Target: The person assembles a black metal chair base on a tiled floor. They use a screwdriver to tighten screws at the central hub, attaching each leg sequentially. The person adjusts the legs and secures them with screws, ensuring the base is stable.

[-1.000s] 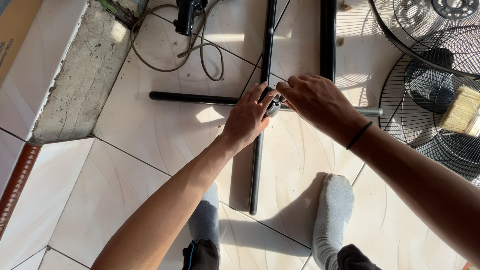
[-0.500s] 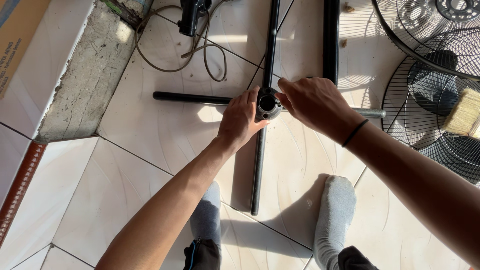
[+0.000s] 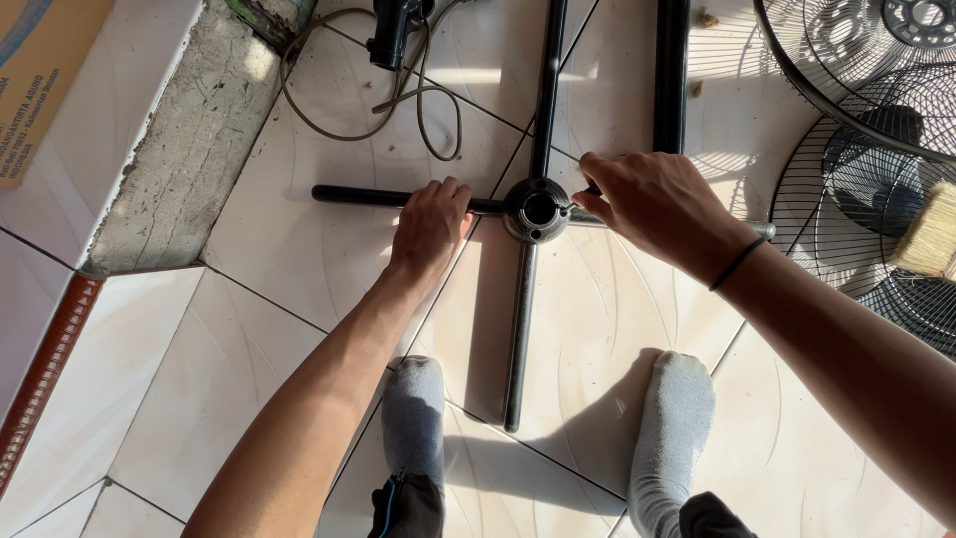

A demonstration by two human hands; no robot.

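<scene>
Hands have slid apart off the hub since a moment ago, so the round socket in the middle is now in plain view.

Left hand: fingers curled down over the left leg of the black cross base, gripping it just beside the hub. Right hand: fingertips pinched narrow at the hub's right edge, where the right-side leg meets it; can't tell what they're actually pinching, it's hidden under the fingers. There's a black band on that wrist. The base lies flat on the pale tiled floor, one leg running down between the two grey-socked feet. Further out: a black pole lying above the right hand, a tangled cable top centre, wire fan grilles on the right with a paintbrush on them, and a concrete step on the left.
</scene>
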